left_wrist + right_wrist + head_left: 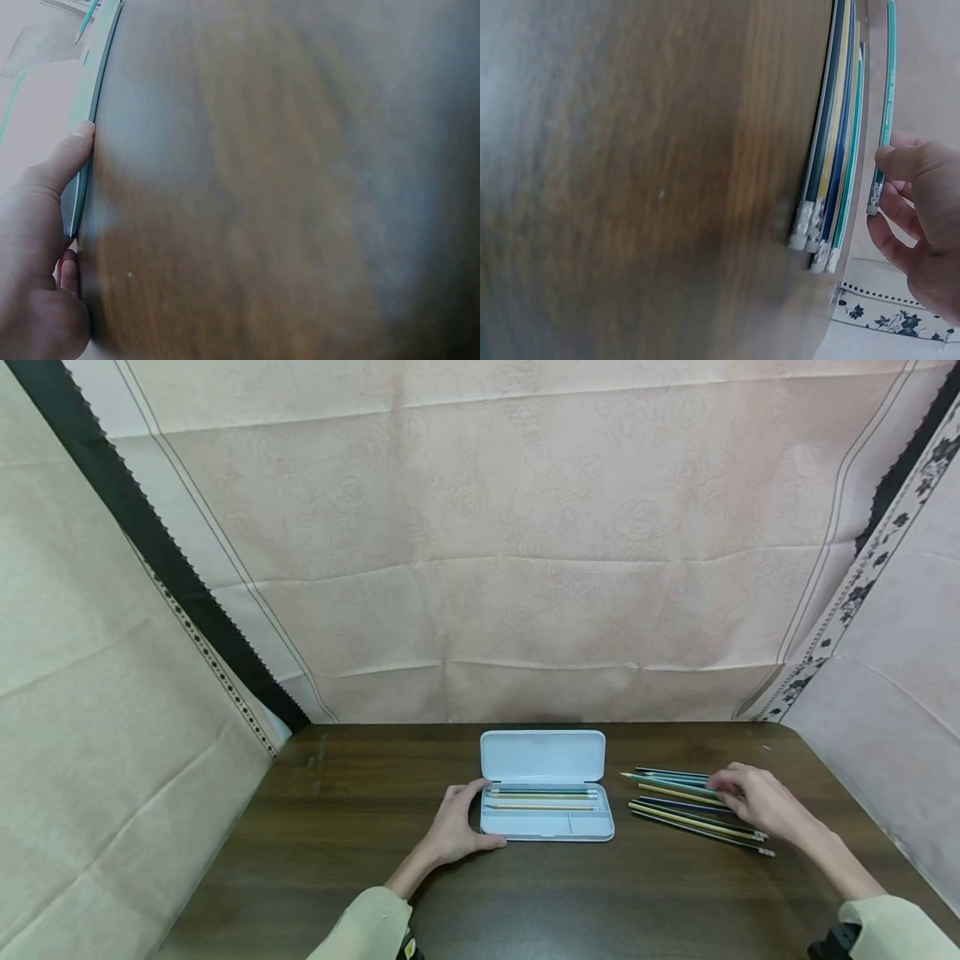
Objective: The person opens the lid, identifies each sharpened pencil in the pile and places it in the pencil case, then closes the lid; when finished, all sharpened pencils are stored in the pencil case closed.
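Head: left hand (459, 827) grips case (551, 828), pencils (536, 807) inside.
Right wrist: right hand (934, 210) pinches green pencil (888, 107), its lettering (890, 86) visible only here.

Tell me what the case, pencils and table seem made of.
The case looks like smooth plastic or painted metal: even pale blue, soft sheen. The pencils seem painted wood: glossy colours, one pale sharpened tip. The table could be wood or laminate: brown, streaky grain, faint shine.

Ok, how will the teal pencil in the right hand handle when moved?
Probably stiff: the teal pencil juts straight from the right hand, pinched near its eraser end. Its slim body suggests little weight. The long free end may swing.
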A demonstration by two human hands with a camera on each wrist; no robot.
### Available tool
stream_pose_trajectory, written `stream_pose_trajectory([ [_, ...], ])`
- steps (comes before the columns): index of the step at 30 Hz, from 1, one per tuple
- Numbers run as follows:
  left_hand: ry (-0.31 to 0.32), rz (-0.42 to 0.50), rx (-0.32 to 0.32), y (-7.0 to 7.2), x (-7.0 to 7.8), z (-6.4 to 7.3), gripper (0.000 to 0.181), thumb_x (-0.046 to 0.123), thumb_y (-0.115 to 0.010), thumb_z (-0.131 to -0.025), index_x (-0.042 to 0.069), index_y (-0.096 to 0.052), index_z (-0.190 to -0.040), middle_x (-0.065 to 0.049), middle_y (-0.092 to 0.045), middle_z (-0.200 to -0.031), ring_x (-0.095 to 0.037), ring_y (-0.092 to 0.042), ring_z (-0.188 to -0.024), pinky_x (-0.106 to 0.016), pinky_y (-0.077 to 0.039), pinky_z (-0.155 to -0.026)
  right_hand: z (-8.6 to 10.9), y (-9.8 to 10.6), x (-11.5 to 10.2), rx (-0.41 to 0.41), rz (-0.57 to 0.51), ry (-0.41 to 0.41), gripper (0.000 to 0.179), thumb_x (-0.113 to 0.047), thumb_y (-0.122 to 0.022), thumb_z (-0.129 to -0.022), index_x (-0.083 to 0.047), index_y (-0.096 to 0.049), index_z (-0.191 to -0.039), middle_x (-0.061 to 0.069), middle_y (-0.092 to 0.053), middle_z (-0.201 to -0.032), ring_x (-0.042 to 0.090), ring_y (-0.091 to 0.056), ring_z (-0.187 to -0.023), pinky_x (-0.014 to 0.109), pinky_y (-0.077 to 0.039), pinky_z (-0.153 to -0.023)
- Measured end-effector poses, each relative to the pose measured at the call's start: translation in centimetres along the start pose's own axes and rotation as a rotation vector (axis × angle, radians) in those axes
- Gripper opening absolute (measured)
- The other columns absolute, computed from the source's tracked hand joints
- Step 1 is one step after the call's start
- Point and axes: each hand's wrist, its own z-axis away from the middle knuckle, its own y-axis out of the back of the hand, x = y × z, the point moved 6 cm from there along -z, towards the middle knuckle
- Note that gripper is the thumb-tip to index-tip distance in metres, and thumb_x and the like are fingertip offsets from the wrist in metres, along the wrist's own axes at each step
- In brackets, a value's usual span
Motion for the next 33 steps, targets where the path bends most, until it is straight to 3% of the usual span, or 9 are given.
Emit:
stream_pose_trajectory([
  [6, 0.005, -0.009, -0.002, 0.1, 0.0, -0.1, 0.092, 0.045, -0.090, -0.072, 0.016, -0.045, -0.147, -0.010, -0.047, -0.137, -0.029, -0.039, -0.127, -0.050, -0.039, -0.099, -0.5, -0.2, -1.3, 0.052, -0.016, 0.066, 0.031, 0.013, -0.080, -0.070, -0.009, -0.073, -0.089, -0.010, -0.057, -0.079, -0.001, -0.046, -0.068, 0.027, -0.043, -0.054],
  [13, -0.003, -0.006, -0.001, 0.1, 0.0, -0.1, 0.092, 0.045, -0.090, -0.072, 0.014, -0.045, -0.146, -0.010, -0.047, -0.137, -0.029, -0.039, -0.126, -0.051, -0.040, -0.099, -0.8, -0.7, -2.2, 0.045, -0.047, 0.058, 0.031, 0.014, -0.078, -0.072, -0.011, -0.073, -0.090, -0.009, -0.060, -0.082, 0.000, -0.050, -0.070, 0.028, -0.045, -0.055],
  [19, -0.005, -0.003, 0.000, 0.1, 0.0, 0.0, 0.093, 0.046, -0.089, -0.072, 0.014, -0.045, -0.146, -0.011, -0.047, -0.136, -0.029, -0.040, -0.125, -0.050, -0.040, -0.098, -1.1, -1.2, -3.2, 0.074, -0.087, 0.113, 0.033, 0.014, -0.079, -0.071, -0.012, -0.073, -0.090, -0.009, -0.060, -0.083, -0.001, -0.051, -0.070, 0.026, -0.045, -0.055],
  [33, -0.014, -0.007, 0.001, 0.1, 0.0, 0.0, 0.093, 0.045, -0.090, -0.072, 0.014, -0.045, -0.147, -0.011, -0.048, -0.136, -0.029, -0.040, -0.125, -0.050, -0.041, -0.098, -1.9, -2.2, -5.1, 0.030, -0.135, 0.143, 0.028, 0.013, -0.077, -0.075, -0.008, -0.074, -0.095, -0.009, -0.057, -0.082, -0.001, -0.048, -0.069, 0.025, -0.043, -0.055],
])
